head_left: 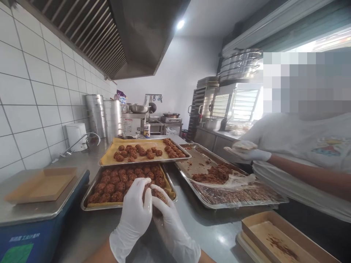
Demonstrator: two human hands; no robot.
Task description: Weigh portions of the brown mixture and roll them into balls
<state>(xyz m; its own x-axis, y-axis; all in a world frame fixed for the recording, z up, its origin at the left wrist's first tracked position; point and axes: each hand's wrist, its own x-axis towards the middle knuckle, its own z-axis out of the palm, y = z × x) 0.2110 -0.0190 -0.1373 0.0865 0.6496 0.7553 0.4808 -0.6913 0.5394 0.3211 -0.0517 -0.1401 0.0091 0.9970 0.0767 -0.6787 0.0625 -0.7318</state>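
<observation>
Ball (pixel 160 196) of brown mince sits cupped between both gloved hands, low in the middle of the view, just over the near edge of the near tray (pixel 104 208).

Steel counter (pixel 208 226) runs the length of the kitchen under everything. On it to the right lies the big tray (pixel 241 205), lined with cling film, with a loose heap of mince (pixel 214 175) near its middle. The near tray, lined with yellow paper, is nearly full of finished balls in rows. Behind it and touching it is the far tray (pixel 145 160), also paper-lined, with balls spread more thinly across it (most of the paper on its left shows bare).

A flat card box (pixel 41 186) rests on a steel-topped blue unit at the left; a second card box (pixel 279 237), smeared with a little mince, lies at the lower right.

A co-worker stands across the big tray, one gloved hand (pixel 246 151) held up with something pale on its palm.

Left hand (pixel 134 215) wraps over the ball's left side, fingers together and curled. Right hand (pixel 171 223) closes on it from the right and below, fingers likewise pressed to the mince.
</observation>
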